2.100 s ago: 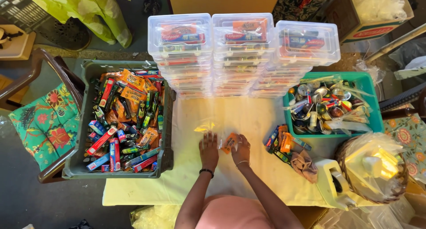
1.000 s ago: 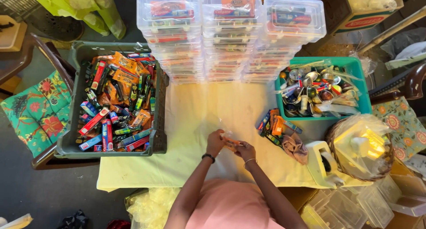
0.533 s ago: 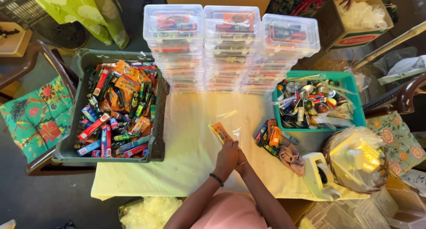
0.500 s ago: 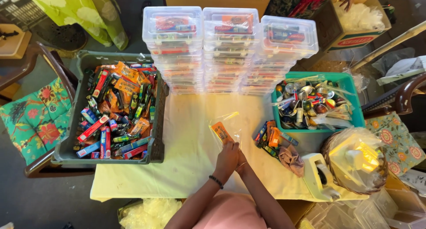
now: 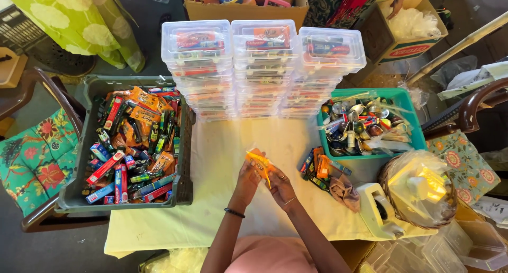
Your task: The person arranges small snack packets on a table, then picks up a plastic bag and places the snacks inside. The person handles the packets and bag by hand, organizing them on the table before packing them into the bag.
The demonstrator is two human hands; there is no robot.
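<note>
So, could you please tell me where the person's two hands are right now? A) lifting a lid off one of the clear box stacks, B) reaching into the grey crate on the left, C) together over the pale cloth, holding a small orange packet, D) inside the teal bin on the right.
C: the left hand and right hand meet on the small orange packet above the pale cloth.

A makeshift packing spot in a home is suggested: stacked clear plastic boxes (image 5: 263, 66) beyond the hands, a crate of packaged goods (image 5: 129, 140), cardboard cartons (image 5: 248, 8) and cushioned chairs (image 5: 37, 156) around a cloth-covered counter (image 5: 211, 162).
</note>
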